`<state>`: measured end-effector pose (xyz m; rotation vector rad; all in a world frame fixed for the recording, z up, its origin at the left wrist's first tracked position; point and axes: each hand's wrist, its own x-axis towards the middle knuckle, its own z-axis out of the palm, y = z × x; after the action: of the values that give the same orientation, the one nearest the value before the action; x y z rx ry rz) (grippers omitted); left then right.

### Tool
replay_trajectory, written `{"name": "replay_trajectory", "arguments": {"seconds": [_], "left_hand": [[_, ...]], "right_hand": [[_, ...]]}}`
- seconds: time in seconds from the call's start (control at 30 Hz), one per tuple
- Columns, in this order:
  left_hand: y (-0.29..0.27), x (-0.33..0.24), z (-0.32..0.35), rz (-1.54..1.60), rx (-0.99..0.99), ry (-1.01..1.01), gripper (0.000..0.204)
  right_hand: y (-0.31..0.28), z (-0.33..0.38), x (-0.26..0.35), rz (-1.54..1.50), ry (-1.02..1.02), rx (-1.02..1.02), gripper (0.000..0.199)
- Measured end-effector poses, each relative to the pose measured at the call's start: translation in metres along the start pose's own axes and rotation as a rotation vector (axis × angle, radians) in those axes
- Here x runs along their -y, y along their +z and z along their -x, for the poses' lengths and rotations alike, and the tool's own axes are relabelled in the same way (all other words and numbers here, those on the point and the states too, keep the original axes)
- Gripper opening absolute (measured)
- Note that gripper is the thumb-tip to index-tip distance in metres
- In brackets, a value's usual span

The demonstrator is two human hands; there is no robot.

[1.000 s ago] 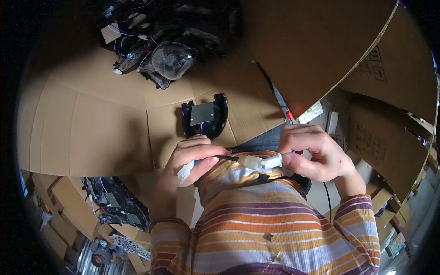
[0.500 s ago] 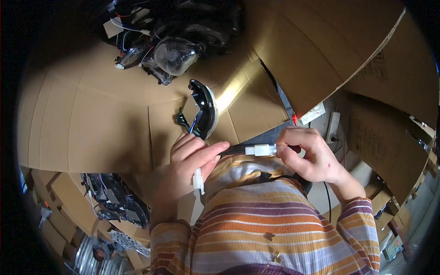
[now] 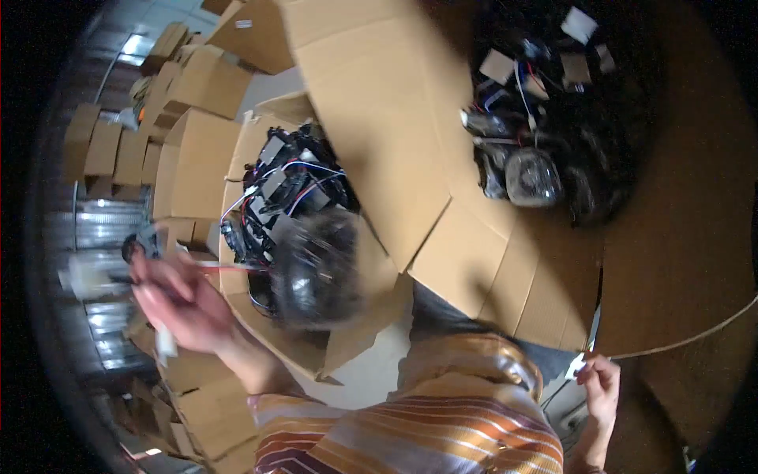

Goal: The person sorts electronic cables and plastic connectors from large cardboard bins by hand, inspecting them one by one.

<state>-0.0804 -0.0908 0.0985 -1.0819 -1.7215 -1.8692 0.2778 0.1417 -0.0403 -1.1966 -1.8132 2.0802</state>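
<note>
My left hand (image 3: 185, 308) reaches out to the left, smeared by motion, with its fingers closed on a cable that has white plastic connectors (image 3: 88, 276). Beyond its fingertips, a red wire (image 3: 229, 270) runs toward a headlight (image 3: 316, 268) with a clear lens. That headlight is blurred and sits over an open carton (image 3: 347, 347) packed with black headlights (image 3: 296, 186), their wires and cardboard pieces. At the lower right, my right hand (image 3: 602, 391) hangs with loosely curled fingers, and nothing shows in it.
A cardboard-covered work surface (image 3: 466, 261) lies ahead. On its far right rests a dark pile of headlights (image 3: 545, 150) with loose wires. Stacked cartons (image 3: 197, 87) and blurred shiny rolls (image 3: 110, 229) stand at the left. A large cardboard flap (image 3: 679, 276) rises on the right.
My view has swung left to the carton. My left hand has moved out leftward with the cable; my right hand has let go of its connector and dropped away. A headlight now hangs blurred over the carton.
</note>
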Motion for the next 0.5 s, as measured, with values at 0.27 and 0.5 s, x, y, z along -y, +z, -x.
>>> {"name": "replay_trajectory", "arguments": {"seconds": [0.27, 0.5], "left_hand": [[-0.056, 0.1, -0.076, -0.132, -0.316, -0.163, 0.025], [-0.05, 0.171, -0.069, -0.348, 0.076, -0.37, 0.013]], "right_hand": [[0.015, -0.022, 0.014, 0.139, 0.061, 0.093, 0.019], [0.021, -0.028, 0.003, 0.026, 0.016, -0.049, 0.011]]}}
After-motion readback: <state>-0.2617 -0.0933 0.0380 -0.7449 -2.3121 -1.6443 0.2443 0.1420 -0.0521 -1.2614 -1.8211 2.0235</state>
